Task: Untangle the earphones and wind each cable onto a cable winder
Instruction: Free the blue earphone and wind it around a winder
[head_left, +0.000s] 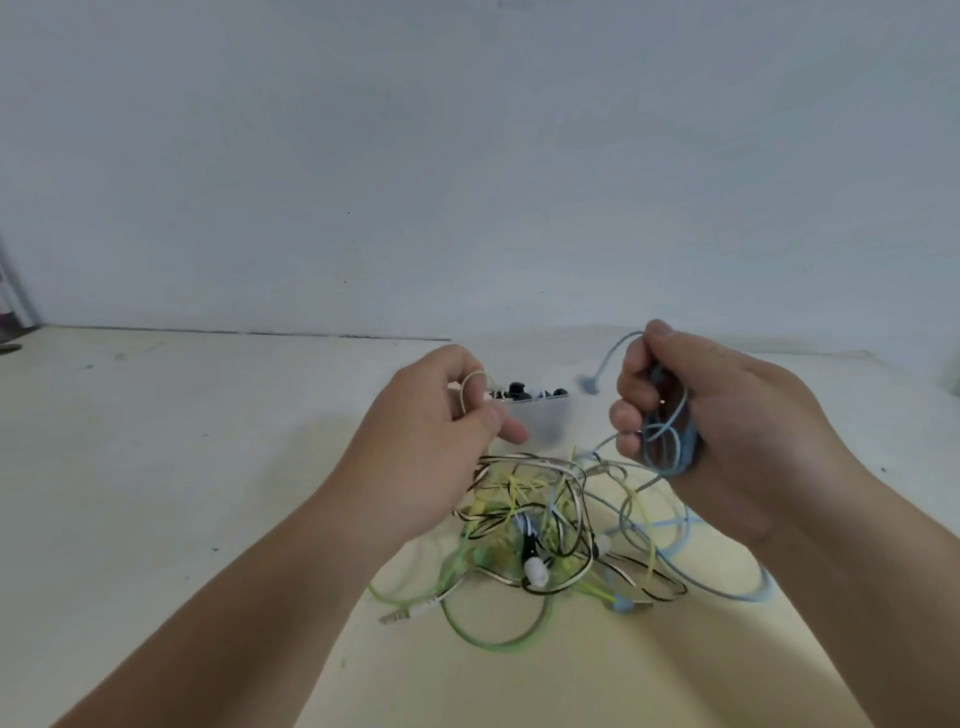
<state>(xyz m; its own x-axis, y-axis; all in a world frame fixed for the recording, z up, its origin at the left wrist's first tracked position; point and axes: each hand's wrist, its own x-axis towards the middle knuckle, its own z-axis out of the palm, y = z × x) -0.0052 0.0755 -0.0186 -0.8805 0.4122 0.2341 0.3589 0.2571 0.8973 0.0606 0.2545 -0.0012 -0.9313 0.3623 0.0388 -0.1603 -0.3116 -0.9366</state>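
r hand fisted on blue cable | l hand pinching yellow cable

Plain pale-grey wall behind; white tabletop, scuffed; soft even light.

There are no words, numbers, brand names or signs to read here. The small clear plastic box at the back of the pale tabletop has no label that shows. The tangled pile of thin green, yellow, blue and black-and-white earphone cables has no letters that can be made out. The plain grey-white wall behind has only a few tiny dark specks, not writing.
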